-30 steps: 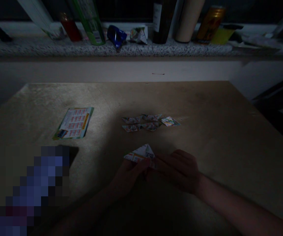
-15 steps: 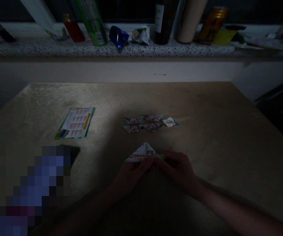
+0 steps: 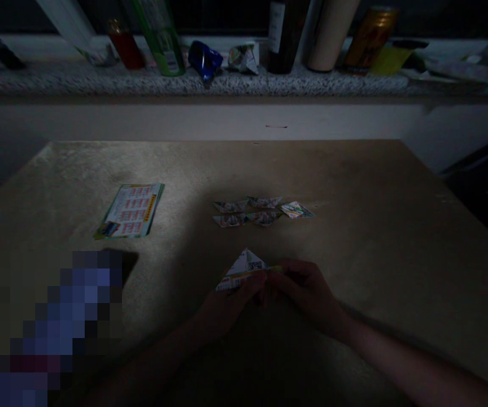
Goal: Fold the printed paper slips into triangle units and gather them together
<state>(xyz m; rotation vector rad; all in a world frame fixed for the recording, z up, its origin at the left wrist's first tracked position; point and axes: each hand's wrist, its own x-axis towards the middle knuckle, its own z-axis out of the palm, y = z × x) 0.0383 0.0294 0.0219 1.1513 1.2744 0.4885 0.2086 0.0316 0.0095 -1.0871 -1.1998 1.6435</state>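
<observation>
A sheet of printed paper [image 3: 240,270], folded to a triangle with a small QR code, is between my two hands above the table. My left hand [image 3: 238,294] is closed on its lower edge, thumb on top. My right hand [image 3: 301,280] pinches its right corner, where a green edge shows. The fingers beneath the paper are mostly hidden. Just beyond lie several small folded paper boats [image 3: 231,220], grouped in two rows. A flatter diamond-shaped folded paper [image 3: 297,210] lies at their right end.
To the left on the table [image 3: 354,181] lies a stack of printed leaflets [image 3: 129,211]. A pixelated bluish patch [image 3: 70,305] covers the lower left. Along the granite sill [image 3: 227,86] stand a green bottle [image 3: 161,42], a dark bottle [image 3: 284,39], a golden can [image 3: 369,42] and crumpled wrappers [image 3: 205,59].
The folded paper has tilted, its left corner dropping and its tip shifting slightly left. Its right corner is now bent in my right hand's pinch. The boats and leaflets have stayed put.
</observation>
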